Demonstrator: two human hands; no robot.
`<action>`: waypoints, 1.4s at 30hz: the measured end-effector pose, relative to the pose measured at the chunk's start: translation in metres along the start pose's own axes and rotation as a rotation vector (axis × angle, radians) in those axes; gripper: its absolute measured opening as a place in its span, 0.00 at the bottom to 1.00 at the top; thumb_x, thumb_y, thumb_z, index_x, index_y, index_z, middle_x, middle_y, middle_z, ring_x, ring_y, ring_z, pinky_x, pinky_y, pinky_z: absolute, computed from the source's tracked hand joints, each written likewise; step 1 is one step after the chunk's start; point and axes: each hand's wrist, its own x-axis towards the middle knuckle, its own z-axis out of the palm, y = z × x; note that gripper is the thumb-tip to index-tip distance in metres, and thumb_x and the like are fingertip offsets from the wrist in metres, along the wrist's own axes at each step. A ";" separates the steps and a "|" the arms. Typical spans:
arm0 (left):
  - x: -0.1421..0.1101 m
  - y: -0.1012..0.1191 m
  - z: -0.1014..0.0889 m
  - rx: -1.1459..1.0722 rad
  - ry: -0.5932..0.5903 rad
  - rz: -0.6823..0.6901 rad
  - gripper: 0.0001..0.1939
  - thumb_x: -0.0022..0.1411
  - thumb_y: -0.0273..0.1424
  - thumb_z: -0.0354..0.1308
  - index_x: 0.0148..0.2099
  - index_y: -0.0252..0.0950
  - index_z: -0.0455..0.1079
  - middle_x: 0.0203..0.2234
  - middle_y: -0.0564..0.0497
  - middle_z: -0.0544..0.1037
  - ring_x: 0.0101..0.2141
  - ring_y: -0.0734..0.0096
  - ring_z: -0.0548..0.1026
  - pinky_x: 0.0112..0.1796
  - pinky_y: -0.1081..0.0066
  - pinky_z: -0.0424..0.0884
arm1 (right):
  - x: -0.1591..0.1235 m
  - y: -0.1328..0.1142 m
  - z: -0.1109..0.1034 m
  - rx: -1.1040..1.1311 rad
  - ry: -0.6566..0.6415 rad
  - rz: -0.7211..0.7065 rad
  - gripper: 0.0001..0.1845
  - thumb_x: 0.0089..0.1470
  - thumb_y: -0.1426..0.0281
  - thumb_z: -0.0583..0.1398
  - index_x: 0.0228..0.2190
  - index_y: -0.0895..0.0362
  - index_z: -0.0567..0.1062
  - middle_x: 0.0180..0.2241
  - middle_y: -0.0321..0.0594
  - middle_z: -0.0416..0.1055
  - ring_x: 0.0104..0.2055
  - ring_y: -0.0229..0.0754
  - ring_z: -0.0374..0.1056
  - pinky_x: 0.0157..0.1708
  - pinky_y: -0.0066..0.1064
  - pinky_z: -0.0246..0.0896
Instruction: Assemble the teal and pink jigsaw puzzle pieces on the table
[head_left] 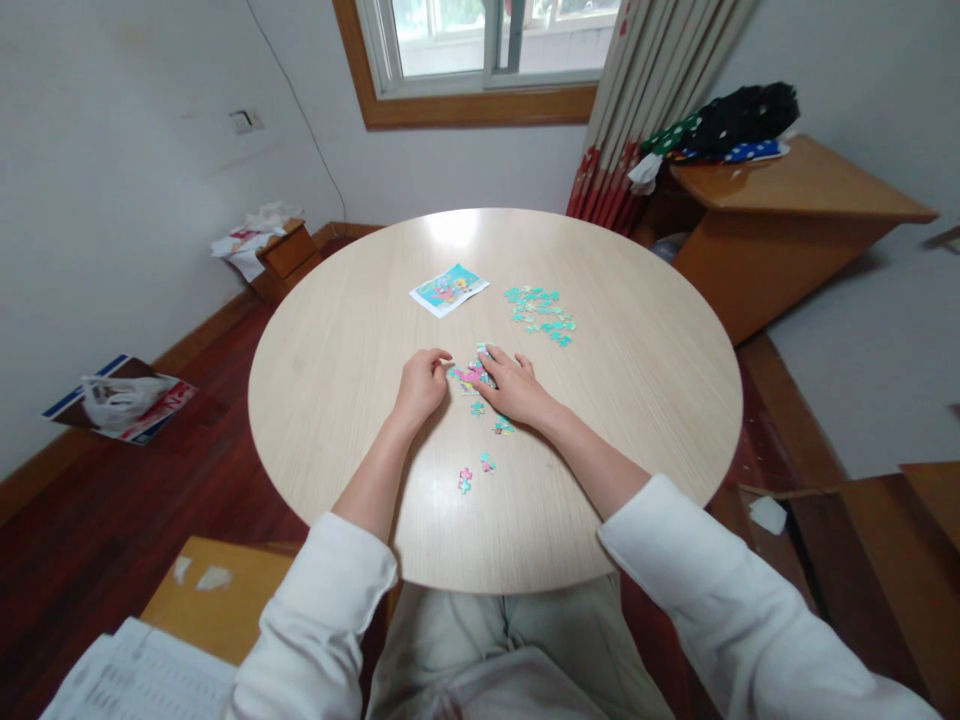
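Note:
Colourful jigsaw puzzle pieces [471, 376] lie in a small cluster at the middle of the round table, partly covered by my right hand [514, 386]. That hand rests over them with its fingers stretched and apart. Just left of the cluster is my left hand [424, 386], its fingers curled and thumb and forefinger close together; whether a piece sits between them I cannot make out. Nearer to me lie a few loose pieces, among them a pink and teal puzzle piece [466, 480] and a teal puzzle piece [487, 462].
Beyond my hands on the table [330, 400] lie a printed picture card [450, 290] and a spread pile of teal puzzle pieces [541, 312]. A wooden cabinet [795, 190] with cloths stands at the right. Papers [142, 670] lie at the lower left.

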 end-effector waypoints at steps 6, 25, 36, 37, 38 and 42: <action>-0.001 0.002 -0.002 0.004 -0.041 0.007 0.17 0.54 0.19 0.47 0.32 0.35 0.77 0.30 0.47 0.73 0.35 0.68 0.72 0.44 0.67 0.68 | 0.000 -0.001 0.000 -0.001 -0.006 0.012 0.27 0.61 0.63 0.51 0.59 0.61 0.60 0.64 0.55 0.51 0.67 0.49 0.45 0.62 0.50 0.38; 0.001 0.003 -0.005 -0.060 0.083 -0.001 0.17 0.53 0.18 0.45 0.31 0.35 0.75 0.31 0.47 0.75 0.36 0.69 0.73 0.43 0.67 0.68 | -0.001 -0.001 0.000 0.007 0.011 -0.002 0.26 0.61 0.63 0.51 0.58 0.60 0.62 0.63 0.55 0.52 0.66 0.50 0.47 0.62 0.51 0.39; 0.012 -0.027 -0.038 -0.047 0.324 -0.254 0.14 0.55 0.22 0.45 0.35 0.33 0.73 0.34 0.44 0.77 0.38 0.64 0.73 0.43 0.65 0.69 | -0.001 -0.001 -0.003 0.041 -0.006 0.012 0.26 0.62 0.62 0.50 0.58 0.61 0.62 0.64 0.55 0.51 0.66 0.49 0.47 0.62 0.50 0.38; 0.012 -0.030 -0.039 -0.031 0.314 -0.266 0.14 0.56 0.23 0.46 0.36 0.33 0.73 0.35 0.43 0.77 0.38 0.64 0.73 0.43 0.65 0.69 | -0.001 -0.001 -0.003 0.048 -0.003 0.015 0.26 0.62 0.62 0.50 0.58 0.61 0.62 0.64 0.55 0.51 0.66 0.49 0.47 0.62 0.50 0.38; 0.012 -0.033 -0.039 -0.015 0.296 -0.279 0.14 0.56 0.23 0.47 0.37 0.32 0.74 0.35 0.43 0.77 0.38 0.64 0.73 0.43 0.64 0.69 | 0.000 -0.001 -0.003 0.055 0.000 0.017 0.26 0.62 0.62 0.50 0.58 0.61 0.62 0.64 0.55 0.51 0.66 0.49 0.47 0.62 0.49 0.38; 0.012 -0.037 -0.034 0.070 0.194 -0.297 0.13 0.58 0.28 0.51 0.41 0.31 0.75 0.37 0.43 0.76 0.39 0.63 0.74 0.46 0.64 0.68 | 0.002 0.001 -0.001 0.086 0.011 0.025 0.26 0.61 0.63 0.51 0.57 0.61 0.63 0.64 0.56 0.51 0.66 0.49 0.47 0.62 0.50 0.38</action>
